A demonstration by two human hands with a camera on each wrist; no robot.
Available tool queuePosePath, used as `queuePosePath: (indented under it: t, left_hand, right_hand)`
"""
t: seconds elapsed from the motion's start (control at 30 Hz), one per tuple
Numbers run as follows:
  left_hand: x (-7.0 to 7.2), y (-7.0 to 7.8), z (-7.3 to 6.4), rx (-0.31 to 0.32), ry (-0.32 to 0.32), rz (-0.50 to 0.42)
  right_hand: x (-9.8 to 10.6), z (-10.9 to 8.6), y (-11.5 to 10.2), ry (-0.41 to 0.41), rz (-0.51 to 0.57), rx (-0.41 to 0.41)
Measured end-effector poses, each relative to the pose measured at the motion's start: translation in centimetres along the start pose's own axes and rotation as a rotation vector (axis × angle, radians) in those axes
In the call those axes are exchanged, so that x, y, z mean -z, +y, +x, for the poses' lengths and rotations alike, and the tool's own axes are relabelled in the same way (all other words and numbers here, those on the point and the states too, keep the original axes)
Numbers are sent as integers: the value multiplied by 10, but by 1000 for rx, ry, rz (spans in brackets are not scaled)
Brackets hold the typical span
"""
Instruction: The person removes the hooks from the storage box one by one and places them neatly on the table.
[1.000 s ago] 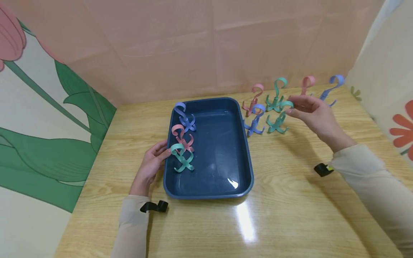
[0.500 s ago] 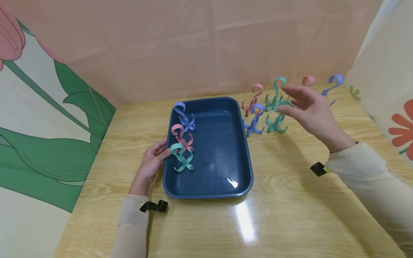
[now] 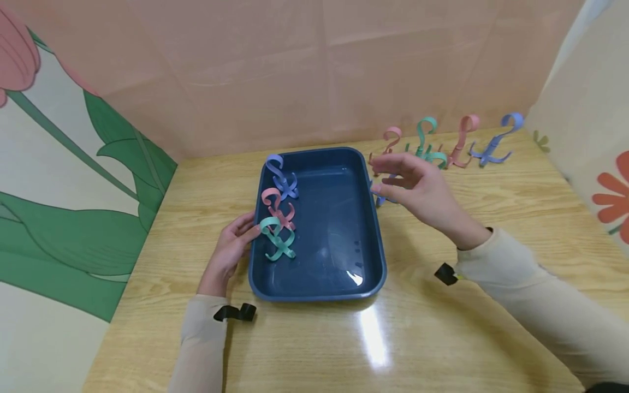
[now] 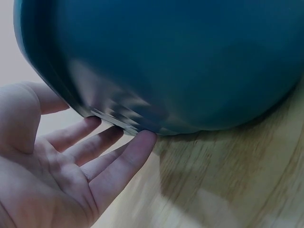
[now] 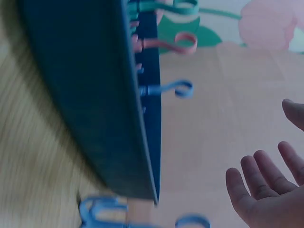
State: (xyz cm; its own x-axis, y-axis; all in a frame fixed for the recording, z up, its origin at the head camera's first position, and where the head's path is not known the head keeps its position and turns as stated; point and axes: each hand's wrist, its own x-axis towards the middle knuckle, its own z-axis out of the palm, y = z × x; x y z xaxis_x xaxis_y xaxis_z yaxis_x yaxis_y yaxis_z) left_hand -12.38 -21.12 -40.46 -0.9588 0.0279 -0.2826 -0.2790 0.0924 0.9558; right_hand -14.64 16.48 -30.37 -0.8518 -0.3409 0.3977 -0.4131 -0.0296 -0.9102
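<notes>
At the left side of the dark blue tray (image 3: 324,295), my left hand (image 3: 232,248) holds the wall, thumb over the rim and fingertips on the outside (image 4: 137,137). Three plastic hanging hooks with curled tops and several prongs stand along the tray's left inside: a blue hook (image 3: 285,188), a pink hook (image 3: 282,220) and a green hook (image 3: 280,248). My right hand (image 3: 422,191) hovers by the tray's right rim, thumb and fingers apart, nothing between them (image 5: 270,185). It partly covers another blue hook (image 3: 381,200), which the right wrist view shows beside the tray.
Right of the tray, more hooks stand on the wooden table (image 3: 442,327): a pink one (image 3: 393,134), green ones (image 3: 426,126), another pink one (image 3: 461,143) and a blue one (image 3: 491,153) farthest right. A pink sheet (image 3: 295,71) hangs behind the table.
My right hand has moved left from the front green hook, past it to the blue hook by the tray, its thumb and fingers spreading apart. My left hand and the tray have stayed put.
</notes>
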Motion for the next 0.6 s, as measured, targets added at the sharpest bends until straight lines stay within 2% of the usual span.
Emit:
queuePosePath:
  t: [0.17,0.37,0.6]
  left_hand:
    - [0,0,0,-1,-2,0]
    - [0,1,-1,-11,-1,15]
    - [0,1,-1,-9,4,18]
  right_hand:
    - [-22,0,7,-56,48,-31]
    - [-53,0,-3,-128,49,-68]
    - [-88,3,-5,-189,132,-73]
